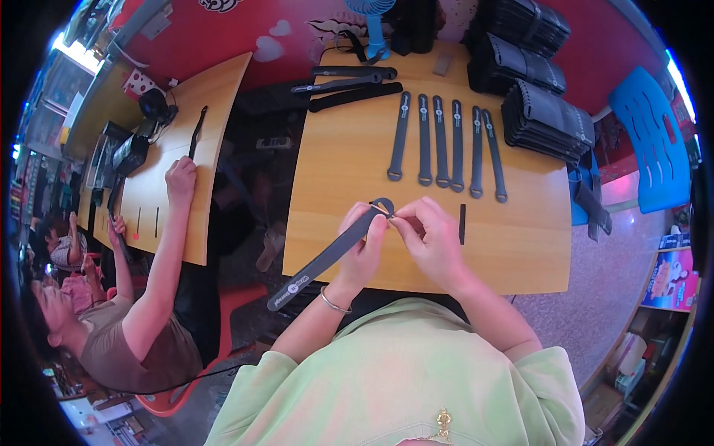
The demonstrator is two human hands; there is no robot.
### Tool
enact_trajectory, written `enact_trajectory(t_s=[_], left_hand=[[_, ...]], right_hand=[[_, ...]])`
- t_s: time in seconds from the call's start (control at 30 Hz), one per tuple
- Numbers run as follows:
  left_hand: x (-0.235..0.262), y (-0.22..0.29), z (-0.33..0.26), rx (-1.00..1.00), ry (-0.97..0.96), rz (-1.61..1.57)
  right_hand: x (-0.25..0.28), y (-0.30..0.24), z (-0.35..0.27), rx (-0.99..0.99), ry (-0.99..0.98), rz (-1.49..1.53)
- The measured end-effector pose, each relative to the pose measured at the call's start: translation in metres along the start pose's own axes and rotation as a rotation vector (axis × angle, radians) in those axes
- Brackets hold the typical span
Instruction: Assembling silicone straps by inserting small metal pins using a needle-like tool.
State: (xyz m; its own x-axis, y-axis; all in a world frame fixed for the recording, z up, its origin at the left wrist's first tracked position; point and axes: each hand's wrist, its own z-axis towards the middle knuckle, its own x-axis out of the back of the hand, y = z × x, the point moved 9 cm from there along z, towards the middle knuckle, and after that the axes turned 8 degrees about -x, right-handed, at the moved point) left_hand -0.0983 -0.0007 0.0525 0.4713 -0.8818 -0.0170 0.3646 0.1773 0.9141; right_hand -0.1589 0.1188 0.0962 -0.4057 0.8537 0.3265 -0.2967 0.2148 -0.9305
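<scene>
Dark grey strap is pinched at its ringed end by both the left hand and right hand above the wooden table; fingertips hide the ring, perhaps a buckle. Five straps lie beyond in a row.

Pale green short-sleeved top, thin silver bangle on left wrist
</scene>
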Motion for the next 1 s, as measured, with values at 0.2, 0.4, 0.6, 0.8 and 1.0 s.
enact_trajectory(t_s=[0.2,0.4,0.6,0.8,1.0], left_hand=[[-0.009,-0.007,-0.003,0.125,-0.099,-0.054],[-0.011,-0.011,0.0,0.157,-0.317,-0.009],[-0.011,-0.007,0.008,0.233,-0.422,-0.054],[-0.013,0.005,0.019,0.219,-0.511,-0.042],[-0.01,-0.013,0.021,0.22,-0.306,-0.117]], right_hand=[[0.004,0.003,0.001,-0.032,0.014,-0.027],[0.006,-0.003,0.0,0.153,-0.023,-0.149],[0.005,-0.005,-0.001,0.214,0.0,-0.197],[0.007,-0.013,0.004,0.32,0.016,-0.267],[0.012,-0.015,0.009,0.228,0.05,-0.248]])
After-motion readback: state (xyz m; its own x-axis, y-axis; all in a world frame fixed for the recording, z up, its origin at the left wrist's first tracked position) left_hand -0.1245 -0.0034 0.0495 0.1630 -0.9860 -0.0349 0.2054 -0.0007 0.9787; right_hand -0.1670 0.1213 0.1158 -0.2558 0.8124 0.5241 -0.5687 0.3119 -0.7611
